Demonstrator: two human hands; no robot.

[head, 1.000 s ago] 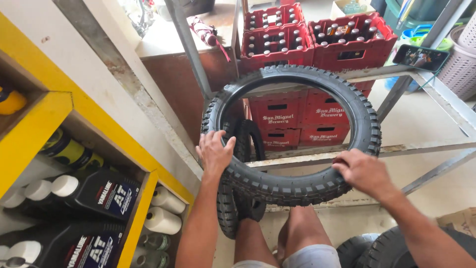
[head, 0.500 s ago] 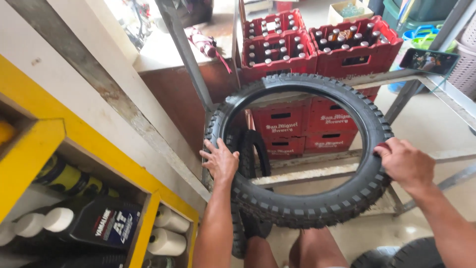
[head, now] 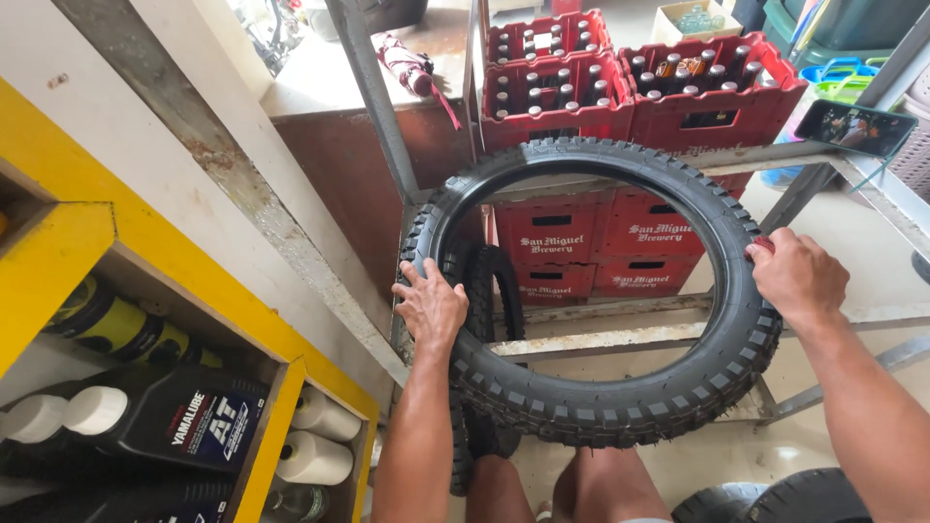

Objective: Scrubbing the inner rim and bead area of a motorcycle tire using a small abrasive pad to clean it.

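A black knobby motorcycle tyre (head: 620,407) stands upright in front of me, held between both hands. My left hand (head: 430,308) grips its left sidewall with fingers spread over the tread. On the right edge of the tyre, my right hand (head: 798,277) is closed over the tread. A second, narrower black tyre (head: 481,291) hangs behind the left side of the first, partly hidden by it. My knees (head: 581,484) show below the tyre.
Red bottle crates (head: 639,87) are stacked behind a grey metal frame (head: 601,339). A yellow shelf (head: 145,252) at left holds dark oil bottles (head: 184,426) and white ones. More tyres (head: 775,499) lie at bottom right. A phone (head: 854,126) rests on the frame at right.
The tyre has risen and shifted right in view. My right hand slid from the lower right of the tread up to the right edge. My left hand stays on the left sidewall.
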